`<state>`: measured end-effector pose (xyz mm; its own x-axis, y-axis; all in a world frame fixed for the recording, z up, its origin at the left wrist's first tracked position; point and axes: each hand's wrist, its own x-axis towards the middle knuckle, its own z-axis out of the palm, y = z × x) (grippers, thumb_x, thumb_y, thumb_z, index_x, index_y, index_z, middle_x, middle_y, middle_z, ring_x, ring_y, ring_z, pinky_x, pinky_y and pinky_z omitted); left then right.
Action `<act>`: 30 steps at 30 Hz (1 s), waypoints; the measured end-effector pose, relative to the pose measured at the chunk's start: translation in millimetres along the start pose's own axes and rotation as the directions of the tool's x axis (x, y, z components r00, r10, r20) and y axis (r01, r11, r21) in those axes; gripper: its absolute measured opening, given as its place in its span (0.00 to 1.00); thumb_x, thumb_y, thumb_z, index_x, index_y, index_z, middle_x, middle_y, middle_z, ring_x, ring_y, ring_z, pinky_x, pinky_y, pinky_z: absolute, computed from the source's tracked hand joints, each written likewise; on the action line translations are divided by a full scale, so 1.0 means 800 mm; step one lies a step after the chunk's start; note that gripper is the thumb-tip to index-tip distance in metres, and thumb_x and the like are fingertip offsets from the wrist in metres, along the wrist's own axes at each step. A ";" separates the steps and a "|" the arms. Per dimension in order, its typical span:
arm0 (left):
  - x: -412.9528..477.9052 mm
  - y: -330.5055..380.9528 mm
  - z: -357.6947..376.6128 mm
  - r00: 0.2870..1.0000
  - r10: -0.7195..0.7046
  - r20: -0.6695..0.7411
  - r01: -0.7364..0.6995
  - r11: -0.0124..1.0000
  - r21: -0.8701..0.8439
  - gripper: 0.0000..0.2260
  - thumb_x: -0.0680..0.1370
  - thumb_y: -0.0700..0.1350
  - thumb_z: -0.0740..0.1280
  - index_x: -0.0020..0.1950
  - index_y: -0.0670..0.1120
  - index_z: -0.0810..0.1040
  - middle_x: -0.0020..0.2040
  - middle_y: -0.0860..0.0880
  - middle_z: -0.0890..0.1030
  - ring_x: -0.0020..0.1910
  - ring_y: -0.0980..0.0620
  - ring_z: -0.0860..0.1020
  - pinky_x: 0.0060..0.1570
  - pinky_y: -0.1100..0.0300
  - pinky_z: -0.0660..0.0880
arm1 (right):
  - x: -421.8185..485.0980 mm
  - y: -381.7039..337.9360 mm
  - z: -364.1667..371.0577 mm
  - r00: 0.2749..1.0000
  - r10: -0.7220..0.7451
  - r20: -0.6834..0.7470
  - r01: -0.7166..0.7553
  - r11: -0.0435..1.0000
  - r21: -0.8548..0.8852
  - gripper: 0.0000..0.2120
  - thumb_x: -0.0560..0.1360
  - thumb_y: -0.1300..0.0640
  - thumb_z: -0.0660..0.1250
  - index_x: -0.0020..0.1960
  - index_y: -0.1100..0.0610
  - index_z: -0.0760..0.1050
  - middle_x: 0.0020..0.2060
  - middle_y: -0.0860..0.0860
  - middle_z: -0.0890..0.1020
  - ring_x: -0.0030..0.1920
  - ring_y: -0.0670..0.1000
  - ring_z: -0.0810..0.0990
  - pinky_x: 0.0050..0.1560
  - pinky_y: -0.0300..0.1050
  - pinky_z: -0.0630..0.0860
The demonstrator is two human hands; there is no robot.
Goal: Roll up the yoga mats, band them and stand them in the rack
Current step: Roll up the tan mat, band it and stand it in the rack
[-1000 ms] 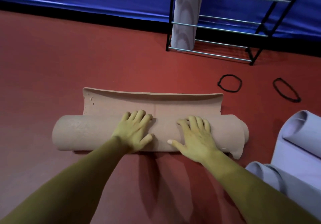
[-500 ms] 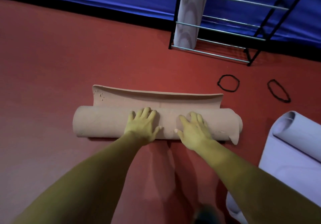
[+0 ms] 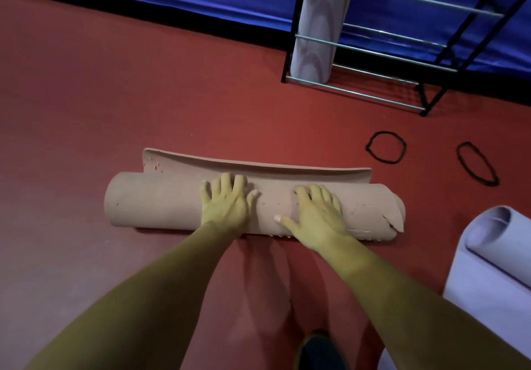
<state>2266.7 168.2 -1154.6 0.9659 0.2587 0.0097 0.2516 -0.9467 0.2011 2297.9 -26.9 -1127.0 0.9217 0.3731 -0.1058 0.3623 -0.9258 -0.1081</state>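
Mat lies crosswise on the floor, left hand and right hand flat on the roll, fingers spread, pressing, gripping nothing. The last loose strip sits just past the fingertips, away from the person, and looks narrower than a second ago.

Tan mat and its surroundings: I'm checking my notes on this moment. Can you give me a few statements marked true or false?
1. Both the left hand and the right hand press flat on the tan mat. True.
2. The tan mat is rolled to its end. False: a flap lies unrolled beyond the roll.
3. Two black bands lie loose on the floor. True.
4. The rack holds nothing. False: one rolled grey mat stands in it.
5. A band circles the tan mat. False: none shows on it.
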 end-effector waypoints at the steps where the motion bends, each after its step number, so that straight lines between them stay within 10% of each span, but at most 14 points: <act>1: 0.008 -0.002 0.002 1.000 0.002 -0.013 -0.002 1.000 -0.028 0.20 0.82 0.62 0.51 0.64 0.51 0.70 0.62 0.48 0.69 0.67 0.45 0.67 0.74 0.42 0.51 | 0.005 0.002 0.003 1.000 -0.007 -0.016 0.008 1.000 0.009 0.34 0.75 0.29 0.59 0.72 0.50 0.65 0.69 0.54 0.69 0.74 0.58 0.61 0.75 0.54 0.56; 8: 0.018 -0.026 0.025 0.903 0.268 -0.337 -0.237 0.963 0.131 0.24 0.78 0.60 0.56 0.62 0.45 0.78 0.54 0.43 0.75 0.50 0.41 0.72 0.57 0.46 0.64 | 0.041 0.013 0.031 0.956 0.049 -0.290 -0.040 0.999 0.037 0.33 0.72 0.27 0.55 0.65 0.49 0.76 0.56 0.56 0.74 0.59 0.60 0.72 0.64 0.59 0.67; 13: 0.051 -0.016 0.030 0.895 0.204 -0.397 -0.163 0.977 0.135 0.17 0.79 0.58 0.60 0.54 0.47 0.79 0.51 0.44 0.77 0.48 0.40 0.73 0.51 0.47 0.68 | 0.070 0.008 0.033 0.885 0.038 -0.464 -0.048 0.999 -0.010 0.27 0.75 0.34 0.59 0.59 0.55 0.77 0.54 0.58 0.78 0.55 0.61 0.76 0.59 0.60 0.70; 20: 0.121 0.002 0.015 0.968 0.032 -0.251 -0.038 0.999 -0.020 0.21 0.80 0.59 0.53 0.47 0.47 0.78 0.46 0.45 0.78 0.48 0.40 0.76 0.56 0.46 0.68 | 0.097 0.012 0.041 0.914 -0.003 -0.405 0.006 1.000 0.004 0.30 0.76 0.32 0.55 0.64 0.54 0.74 0.60 0.55 0.75 0.61 0.59 0.73 0.64 0.58 0.70; 26: 0.127 -0.010 0.021 0.846 0.400 -0.353 -0.408 0.911 0.055 0.17 0.81 0.56 0.59 0.56 0.46 0.80 0.55 0.47 0.80 0.55 0.44 0.77 0.60 0.45 0.70 | 0.142 0.021 0.045 0.890 -0.004 -0.456 0.041 0.996 0.073 0.29 0.77 0.34 0.56 0.62 0.57 0.75 0.58 0.55 0.79 0.59 0.59 0.77 0.64 0.58 0.71; 30: 0.140 -0.002 0.031 0.862 0.394 -0.318 -0.378 0.919 0.112 0.23 0.82 0.59 0.59 0.64 0.43 0.79 0.61 0.43 0.80 0.61 0.40 0.77 0.63 0.45 0.70 | 0.171 0.024 0.035 0.905 -0.009 -0.425 0.027 0.999 0.037 0.26 0.79 0.35 0.54 0.57 0.55 0.77 0.53 0.54 0.79 0.55 0.59 0.77 0.63 0.56 0.69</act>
<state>2375.7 194.2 -1178.1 0.9127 -0.0888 0.3989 -0.1274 -0.9893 0.0713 2427.2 8.1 -1171.3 0.8901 0.3197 0.3248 0.3816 -0.9125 -0.1475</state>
